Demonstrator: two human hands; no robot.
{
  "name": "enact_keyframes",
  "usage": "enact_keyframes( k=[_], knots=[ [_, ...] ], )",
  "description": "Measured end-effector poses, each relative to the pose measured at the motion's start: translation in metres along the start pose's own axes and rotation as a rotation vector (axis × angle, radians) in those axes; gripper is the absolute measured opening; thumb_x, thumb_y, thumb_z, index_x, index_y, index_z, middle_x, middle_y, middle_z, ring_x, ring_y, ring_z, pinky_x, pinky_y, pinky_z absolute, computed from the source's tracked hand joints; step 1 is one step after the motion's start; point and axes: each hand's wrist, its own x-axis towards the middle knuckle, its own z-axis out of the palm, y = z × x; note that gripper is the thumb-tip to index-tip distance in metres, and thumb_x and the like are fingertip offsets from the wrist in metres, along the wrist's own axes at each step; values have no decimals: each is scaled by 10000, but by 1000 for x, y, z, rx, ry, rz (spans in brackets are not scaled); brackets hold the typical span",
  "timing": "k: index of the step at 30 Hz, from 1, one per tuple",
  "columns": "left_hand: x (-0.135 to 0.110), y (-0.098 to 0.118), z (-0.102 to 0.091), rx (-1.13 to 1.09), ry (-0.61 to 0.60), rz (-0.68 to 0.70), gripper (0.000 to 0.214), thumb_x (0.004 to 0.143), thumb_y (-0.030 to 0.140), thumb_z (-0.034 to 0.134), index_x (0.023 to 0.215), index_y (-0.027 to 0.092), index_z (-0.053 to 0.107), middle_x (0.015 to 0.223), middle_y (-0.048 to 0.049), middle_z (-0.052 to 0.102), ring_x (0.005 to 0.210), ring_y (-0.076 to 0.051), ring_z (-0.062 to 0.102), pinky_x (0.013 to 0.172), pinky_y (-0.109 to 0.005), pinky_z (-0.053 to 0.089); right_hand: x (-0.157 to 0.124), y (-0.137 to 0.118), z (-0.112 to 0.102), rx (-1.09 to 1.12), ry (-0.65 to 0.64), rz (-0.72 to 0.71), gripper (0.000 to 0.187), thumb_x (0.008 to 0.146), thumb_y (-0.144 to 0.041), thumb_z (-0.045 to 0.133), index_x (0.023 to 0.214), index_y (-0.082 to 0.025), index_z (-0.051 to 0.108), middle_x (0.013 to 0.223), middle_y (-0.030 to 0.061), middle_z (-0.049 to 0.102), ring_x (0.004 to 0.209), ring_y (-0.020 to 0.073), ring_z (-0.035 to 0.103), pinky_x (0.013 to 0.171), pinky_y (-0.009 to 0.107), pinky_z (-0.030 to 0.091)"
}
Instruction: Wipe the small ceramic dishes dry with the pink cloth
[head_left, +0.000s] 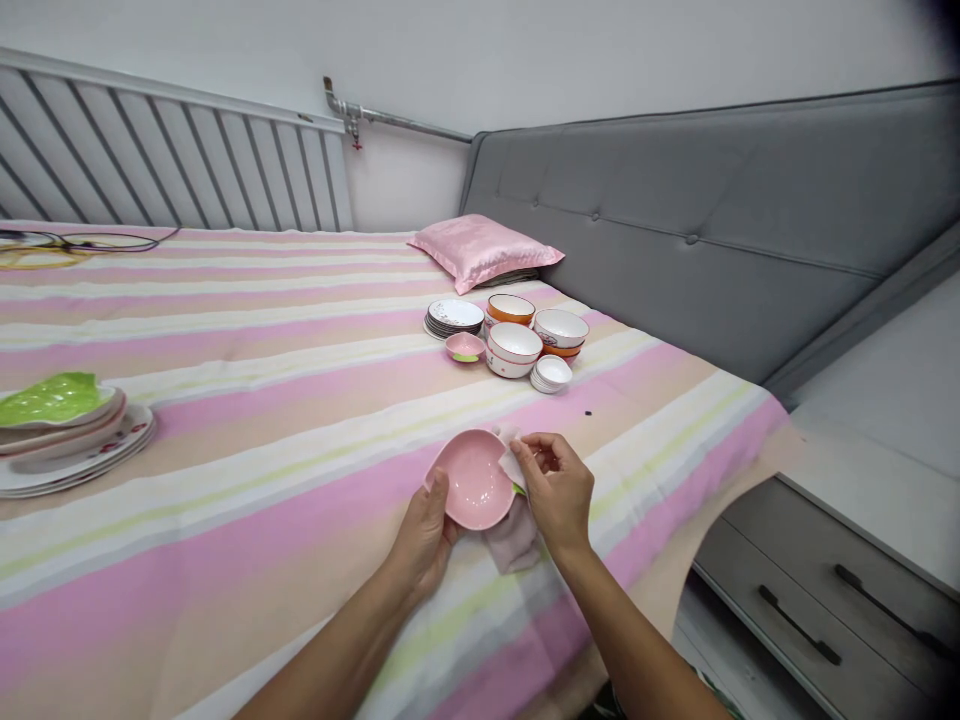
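A pink bowl [474, 480] with a green leaf-like patch on its right rim is held over the striped bed cover. My left hand [426, 535] grips its left side, thumb on the rim and fingers underneath. My right hand [556, 490] pinches a pale pink cloth [514, 540] against the bowl's right rim. Part of the cloth hangs below the bowl. Beyond them stands a similar small pink bowl [465, 347], beside stacked white bowls [514, 345] and a stack of plates [454, 317].
A stack of plates topped by a green leaf-shaped dish [52, 400] lies at the left. Small white dishes [551, 374] stand near the bowls. Behind are a pink pillow [484, 250] and grey headboard [675, 190]. A drawer cabinet [825, 590] stands right of the bed.
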Motion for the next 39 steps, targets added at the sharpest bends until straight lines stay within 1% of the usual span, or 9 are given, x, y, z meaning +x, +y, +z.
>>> enact_keyframes(
  k=[6,10,13,16,19,22,26,33,39],
  knots=[
    [0,1,0,-20,4,1,478,769,460,532,1138,156,539,1039,-112,645,985,-220,578,853,-325,467,-2,2,3,66,-92,16,280,787,-369,525,955,-177,640,862,55,652,685,141,556,637,261,450],
    [1,3,-1,-48,10,-11,473,770,459,531,1141,166,533,1029,-112,649,970,-223,584,838,-353,478,-1,7,6,259,-195,127,357,760,-365,561,1060,-179,613,977,68,652,782,168,589,703,288,468],
    [1,5,0,-22,1,-2,494,760,469,537,1139,153,538,1003,-122,656,957,-231,589,822,-351,480,1,9,7,408,-240,246,369,722,-372,610,1036,-178,624,982,69,662,851,194,604,762,317,472],
    [0,7,0,56,10,22,523,732,479,564,1127,137,552,961,-126,666,932,-242,598,781,-334,488,2,10,5,470,-243,350,342,685,-380,651,957,-172,658,948,70,678,881,213,606,802,342,466],
    [0,8,-1,142,13,28,531,706,464,600,1122,136,559,922,-118,675,887,-242,612,728,-315,494,3,10,3,508,-240,448,347,645,-392,686,907,-164,677,882,66,692,839,216,615,768,339,476],
    [0,8,-3,162,3,38,533,697,446,619,1127,137,558,906,-114,675,849,-231,619,700,-301,493,4,10,1,556,-297,515,319,634,-393,698,854,-162,689,779,40,692,742,184,614,693,299,480],
    [1,5,-5,145,6,66,514,709,441,610,1122,139,555,932,-113,666,845,-219,613,694,-296,493,4,10,1,597,-343,544,292,638,-385,700,824,-160,694,691,18,674,665,154,593,630,268,468],
    [0,7,-1,105,72,67,545,657,473,643,1073,126,585,870,-103,674,807,-224,622,711,-325,497,2,14,3,605,-346,586,377,615,-399,712,903,-156,690,744,42,693,677,179,603,612,286,472],
    [1,8,1,77,56,123,501,695,464,612,1083,150,580,875,-88,682,795,-212,632,744,-326,492,0,13,5,624,-385,619,385,609,-385,722,912,-151,688,658,22,675,538,136,562,514,253,441]
  ],
)
